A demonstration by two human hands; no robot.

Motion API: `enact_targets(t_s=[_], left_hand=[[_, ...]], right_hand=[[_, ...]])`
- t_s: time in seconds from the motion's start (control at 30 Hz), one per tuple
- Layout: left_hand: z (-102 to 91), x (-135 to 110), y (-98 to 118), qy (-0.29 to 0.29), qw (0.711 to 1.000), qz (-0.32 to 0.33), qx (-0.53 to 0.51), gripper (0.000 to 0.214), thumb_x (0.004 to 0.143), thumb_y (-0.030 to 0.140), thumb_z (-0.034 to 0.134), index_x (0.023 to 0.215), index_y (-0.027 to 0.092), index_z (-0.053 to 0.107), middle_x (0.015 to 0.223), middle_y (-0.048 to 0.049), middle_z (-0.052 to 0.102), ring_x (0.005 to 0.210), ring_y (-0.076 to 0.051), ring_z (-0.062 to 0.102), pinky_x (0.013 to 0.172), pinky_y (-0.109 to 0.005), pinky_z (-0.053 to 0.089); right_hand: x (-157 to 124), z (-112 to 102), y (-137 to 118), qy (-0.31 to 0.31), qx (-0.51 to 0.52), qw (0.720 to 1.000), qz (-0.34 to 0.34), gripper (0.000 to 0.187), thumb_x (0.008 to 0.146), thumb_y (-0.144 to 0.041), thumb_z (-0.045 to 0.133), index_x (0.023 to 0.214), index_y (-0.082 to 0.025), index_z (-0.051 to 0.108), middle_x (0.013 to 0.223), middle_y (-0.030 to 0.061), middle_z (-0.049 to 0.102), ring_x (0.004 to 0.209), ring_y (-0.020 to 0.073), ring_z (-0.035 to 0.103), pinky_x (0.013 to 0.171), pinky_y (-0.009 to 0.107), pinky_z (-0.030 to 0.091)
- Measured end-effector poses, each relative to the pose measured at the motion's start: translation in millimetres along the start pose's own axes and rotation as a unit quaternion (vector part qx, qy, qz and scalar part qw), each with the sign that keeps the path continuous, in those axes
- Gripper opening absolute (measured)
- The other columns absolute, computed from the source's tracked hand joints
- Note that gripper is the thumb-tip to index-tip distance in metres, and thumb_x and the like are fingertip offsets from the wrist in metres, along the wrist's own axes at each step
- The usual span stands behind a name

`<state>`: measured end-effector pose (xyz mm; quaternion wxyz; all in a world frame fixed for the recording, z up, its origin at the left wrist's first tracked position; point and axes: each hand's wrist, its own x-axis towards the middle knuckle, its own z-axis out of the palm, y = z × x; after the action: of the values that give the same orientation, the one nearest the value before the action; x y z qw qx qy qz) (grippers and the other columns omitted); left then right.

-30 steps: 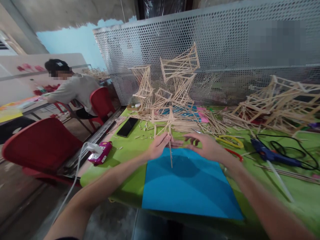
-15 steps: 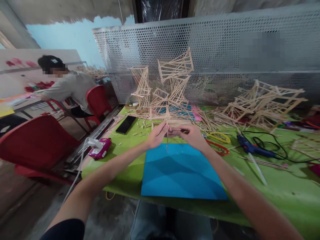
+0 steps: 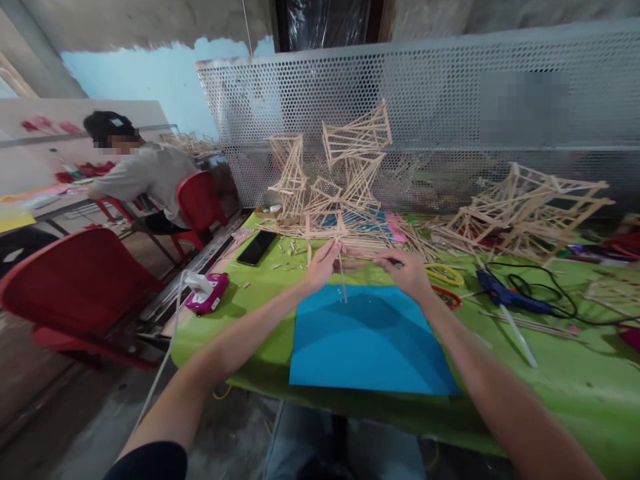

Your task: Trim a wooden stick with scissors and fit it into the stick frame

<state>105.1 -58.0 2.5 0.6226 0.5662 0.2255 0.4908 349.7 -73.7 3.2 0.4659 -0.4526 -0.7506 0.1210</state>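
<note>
At far left, a red plastic chair (image 3: pixel 80 287) stands on the floor beside the counter (image 3: pixel 575 393), which is covered in green; beyond it, a person in a black cap (image 3: pixel 155 177) sits on another red chair. Just inside the counter's left edge lies a purple power strip (image 3: pixel 213 298) with a white plug and cord, the cord dropping over that edge. Farther back is a black phone (image 3: pixel 257 247), with small wood scraps to its right.

Near the middle, the person's own left hand (image 3: pixel 323 265) has its grip pinched closed on a thin wooden stick (image 3: pixel 343 283), held above the far edge of a blue sheet (image 3: pixel 373 347); whether more sticks are joined to it is hard to tell. The sheet spans the room between the forearms, its near edge close to the counter's near edge. Behind the hands are loose sticks and hourglass-shaped stick frames (image 3: pixel 290 177), before a perforated metal panel (image 3: pixel 425 93).

Across a gap, the right hand (image 3: pixel 407 270) hovers with curled fingers; I cannot tell whether its grip holds anything. Just right of it lie yellow and red loops, then a blue glue gun (image 3: pixel 493 288) with a black cord. A large stick structure (image 3: pixel 515 220) stands far right.
</note>
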Motion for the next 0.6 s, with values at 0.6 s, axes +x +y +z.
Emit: enact_targets(t_s=[0.6], left_hand=[[14.2, -22.6, 10.7, -0.075, 0.996, 0.006, 0.049, 0.046, 0.098, 0.065, 0.057, 0.098, 0.019, 0.057, 0.152, -0.0120, 0.056, 0.122, -0.027, 0.067, 0.083, -0.038, 0.067]], right_hand=[[-4.0, 32.7, -29.5, -0.047, 0.067, 0.995, -0.063, 0.014, 0.089, -0.041, 0.076, 0.091, -0.029, 0.083, 0.098, 0.0042, 0.081, 0.096, 0.0256, 0.074, 0.095, 0.042, 0.057]])
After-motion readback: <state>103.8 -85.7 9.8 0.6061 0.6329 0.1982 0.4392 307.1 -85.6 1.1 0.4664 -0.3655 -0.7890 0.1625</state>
